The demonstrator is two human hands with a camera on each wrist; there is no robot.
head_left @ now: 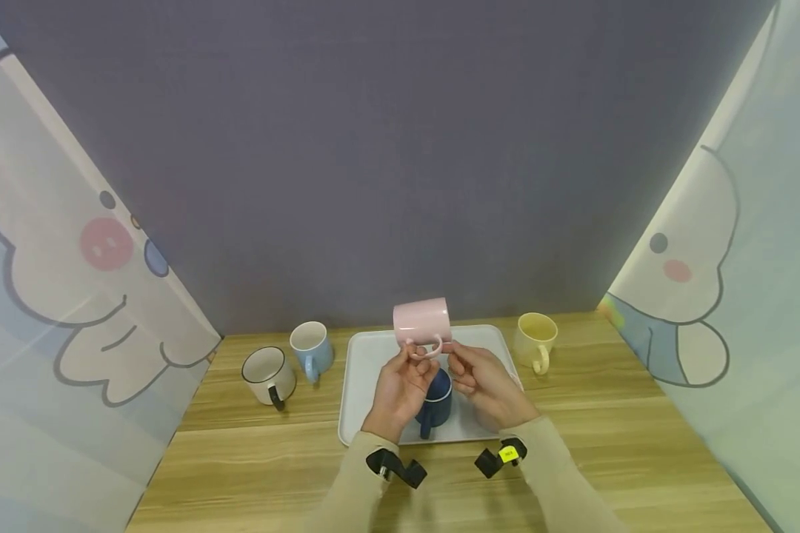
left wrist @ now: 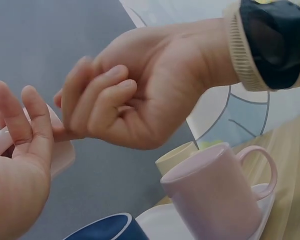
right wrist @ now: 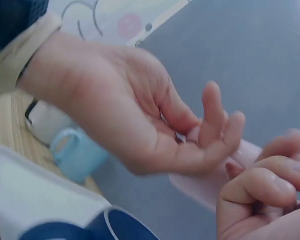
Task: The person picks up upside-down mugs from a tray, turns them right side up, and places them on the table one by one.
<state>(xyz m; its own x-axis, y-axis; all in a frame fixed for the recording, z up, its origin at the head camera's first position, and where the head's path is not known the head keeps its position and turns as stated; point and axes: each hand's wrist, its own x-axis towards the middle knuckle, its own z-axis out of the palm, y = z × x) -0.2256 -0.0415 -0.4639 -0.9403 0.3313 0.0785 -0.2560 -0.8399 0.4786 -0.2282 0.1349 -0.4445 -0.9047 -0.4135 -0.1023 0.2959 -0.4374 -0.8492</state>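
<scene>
A pink mug (head_left: 421, 321) is held on its side above the tray, its handle toward me. My left hand (head_left: 400, 389) pinches the handle between thumb and fingers, with other fingers stretched out in the right wrist view. My right hand (head_left: 487, 381) reaches out its index finger to the mug near the handle; its other fingers are curled with nothing in them. Below the hands a dark blue mug (head_left: 438, 407) stands on the white tray (head_left: 367, 385). Another pink mug (left wrist: 215, 195) stands upright on the tray in the left wrist view, mostly hidden behind my right hand in the head view.
On the wooden table (head_left: 240, 474), a white mug with a black handle (head_left: 264, 368) and a light blue mug (head_left: 311, 345) stand left of the tray. A yellow mug (head_left: 535, 337) is at its right. A grey wall (head_left: 400, 148) rises behind, with printed curtains on both sides.
</scene>
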